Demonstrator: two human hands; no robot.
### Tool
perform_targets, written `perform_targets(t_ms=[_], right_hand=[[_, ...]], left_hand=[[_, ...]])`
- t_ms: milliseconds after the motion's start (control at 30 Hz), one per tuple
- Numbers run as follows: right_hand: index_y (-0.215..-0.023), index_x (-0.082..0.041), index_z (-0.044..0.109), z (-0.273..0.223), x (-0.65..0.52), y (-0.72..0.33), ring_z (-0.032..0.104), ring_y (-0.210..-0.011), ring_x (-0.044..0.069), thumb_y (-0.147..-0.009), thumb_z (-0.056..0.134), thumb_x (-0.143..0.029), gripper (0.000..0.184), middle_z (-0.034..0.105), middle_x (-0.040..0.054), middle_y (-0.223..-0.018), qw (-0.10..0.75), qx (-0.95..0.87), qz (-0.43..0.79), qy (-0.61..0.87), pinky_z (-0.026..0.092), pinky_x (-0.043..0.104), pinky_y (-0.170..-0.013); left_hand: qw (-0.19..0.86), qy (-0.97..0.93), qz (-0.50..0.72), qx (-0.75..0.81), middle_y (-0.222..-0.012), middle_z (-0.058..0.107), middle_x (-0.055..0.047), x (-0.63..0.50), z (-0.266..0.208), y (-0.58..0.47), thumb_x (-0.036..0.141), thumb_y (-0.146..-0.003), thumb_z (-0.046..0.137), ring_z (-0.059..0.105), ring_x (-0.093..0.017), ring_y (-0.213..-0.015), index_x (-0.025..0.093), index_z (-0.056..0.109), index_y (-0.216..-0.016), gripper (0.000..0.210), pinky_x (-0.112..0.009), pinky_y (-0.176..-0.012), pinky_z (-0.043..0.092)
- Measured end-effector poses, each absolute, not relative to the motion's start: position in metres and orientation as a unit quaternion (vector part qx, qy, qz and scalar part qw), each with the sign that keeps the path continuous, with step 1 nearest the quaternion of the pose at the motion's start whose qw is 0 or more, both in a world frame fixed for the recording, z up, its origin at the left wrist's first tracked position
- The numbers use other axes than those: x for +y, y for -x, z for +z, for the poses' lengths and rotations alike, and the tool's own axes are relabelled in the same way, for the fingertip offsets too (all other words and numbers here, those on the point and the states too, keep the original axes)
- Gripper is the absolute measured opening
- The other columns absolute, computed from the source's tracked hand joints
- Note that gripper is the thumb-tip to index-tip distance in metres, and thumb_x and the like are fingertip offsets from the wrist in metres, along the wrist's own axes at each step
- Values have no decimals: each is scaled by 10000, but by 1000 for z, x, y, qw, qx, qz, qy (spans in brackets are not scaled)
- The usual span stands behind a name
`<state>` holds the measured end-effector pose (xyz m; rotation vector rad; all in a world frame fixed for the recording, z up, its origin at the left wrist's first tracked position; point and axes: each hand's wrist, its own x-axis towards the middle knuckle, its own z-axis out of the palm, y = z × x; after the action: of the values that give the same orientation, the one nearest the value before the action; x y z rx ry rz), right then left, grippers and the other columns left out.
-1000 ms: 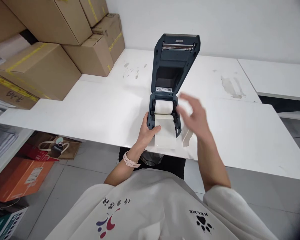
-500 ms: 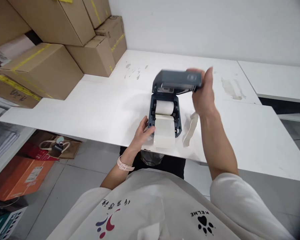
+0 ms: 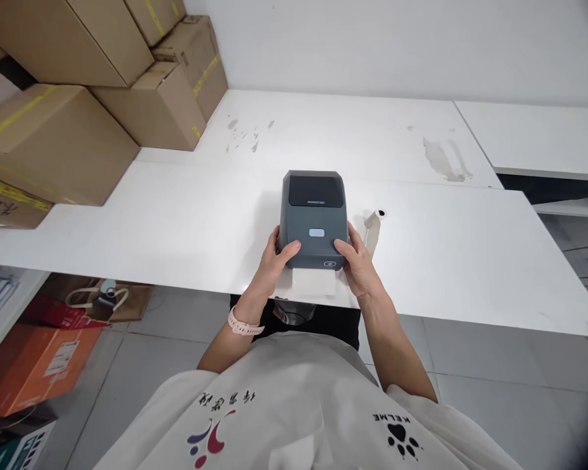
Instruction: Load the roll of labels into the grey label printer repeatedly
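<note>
A dark grey label printer (image 3: 315, 219) stands on the white table near its front edge, its lid closed. A strip of blank label paper (image 3: 314, 282) sticks out of its front slot. My left hand (image 3: 273, 264) grips the printer's left side, thumb on top of the lid and fingers along the side. On the other side my right hand (image 3: 359, 262) holds it the same way, thumb on the lid's front right corner. Just right of the printer lies a small paper roll (image 3: 374, 225) with a loose, curled end. The roll of labels inside is hidden by the lid.
Cardboard boxes (image 3: 53, 140) with yellow tape are stacked on the table's left end. The white table (image 3: 196, 215) meets a wall behind and has peeled patches. Below on the left are an orange box (image 3: 59, 365) and a paper bag (image 3: 134, 303).
The printer's raised lid has come down and closed over the label roll. My right hand has moved from the lid's raised edge down to the printer's right side.
</note>
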<state>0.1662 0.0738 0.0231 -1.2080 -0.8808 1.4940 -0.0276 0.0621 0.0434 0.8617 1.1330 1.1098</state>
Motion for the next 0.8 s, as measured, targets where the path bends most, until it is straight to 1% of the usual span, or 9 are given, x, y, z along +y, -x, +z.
perform_targets(t_ms=[200, 367, 433, 500, 533, 567, 633, 700, 800], right_hand=[[-1626, -359, 330, 18, 75, -166, 539, -1452, 332, -710, 874, -583, 1088, 534, 62, -1603, 503, -349, 615, 498, 416, 571, -1249], [-1635, -324, 311, 10, 76, -163, 564, -1429, 344, -705, 850, -620, 1115, 521, 100, -1610, 521, -359, 583, 510, 465, 586, -1203], [-1632, -335, 320, 8, 76, -163, 548, -1447, 335, -736, 812, -649, 1069, 498, 95, -1630, 516, -370, 576, 515, 483, 569, -1191], [-1634, -344, 315, 7, 76, -164, 523, -1470, 324, -758, 777, -680, 1046, 467, 85, -1653, 509, -384, 573, 515, 482, 551, -1196], [-1636, -343, 310, 6, 76, -164, 513, -1480, 322, -762, 765, -694, 1046, 455, 83, -1662, 507, -390, 572, 514, 477, 545, -1202], [-1639, -339, 305, 5, 76, -164, 506, -1485, 322, -763, 755, -705, 1051, 450, 83, -1665, 507, -395, 569, 512, 472, 542, -1206], [-1641, -328, 300, 3, 77, -164, 505, -1485, 324, -760, 752, -711, 1062, 456, 89, -1660, 511, -399, 564, 512, 465, 541, -1209], [-1633, -322, 313, 2, 78, -163, 509, -1479, 325, -745, 771, -691, 1065, 473, 93, -1647, 518, -389, 563, 514, 457, 543, -1211], [-1612, -306, 344, 3, 77, -163, 529, -1456, 338, -735, 787, -663, 1045, 498, 116, -1624, 522, -375, 568, 515, 453, 571, -1199]], left_hand=[[567, -410, 502, 509, -1553, 578, -152, 68, 27, 31, 571, -794, 792, 532, -377, -1445, 201, 510, -1491, 838, -526, -1192, 458], [532, -438, 504, 520, -1532, 585, -139, 60, 19, 28, 604, -838, 740, 563, -326, -1407, 232, 518, -1466, 763, -472, -1150, 493], [451, -435, 527, 575, -1532, 560, -133, 43, 14, 26, 606, -852, 726, 569, -288, -1373, 250, 518, -1434, 713, -430, -1108, 503], [356, -410, 557, 629, -1351, 645, -106, 23, 8, 24, 598, -858, 719, 633, -231, -1175, 246, 596, -1274, 558, -374, -987, 527], [361, -393, 556, 637, -1130, 695, -69, 14, 6, 23, 600, -872, 699, 647, -191, -989, 234, 642, -1108, 440, -337, -875, 532], [406, -384, 538, 631, -902, 673, -31, 6, 6, 21, 612, -879, 681, 611, -159, -813, 219, 645, -937, 398, -305, -757, 509], [539, -365, 479, 590, -609, 506, 30, -3, 9, 16, 640, -861, 681, 466, -112, -588, 206, 570, -695, 478, -266, -583, 402], [628, -344, 438, 544, -542, 438, 50, -5, 15, 11, 639, -810, 733, 382, -83, -523, 197, 530, -617, 523, -251, -521, 315], [646, -332, 443, 526, -553, 465, 52, -1, 22, 8, 603, -759, 791, 353, -60, -512, 185, 543, -611, 509, -236, -503, 267]])
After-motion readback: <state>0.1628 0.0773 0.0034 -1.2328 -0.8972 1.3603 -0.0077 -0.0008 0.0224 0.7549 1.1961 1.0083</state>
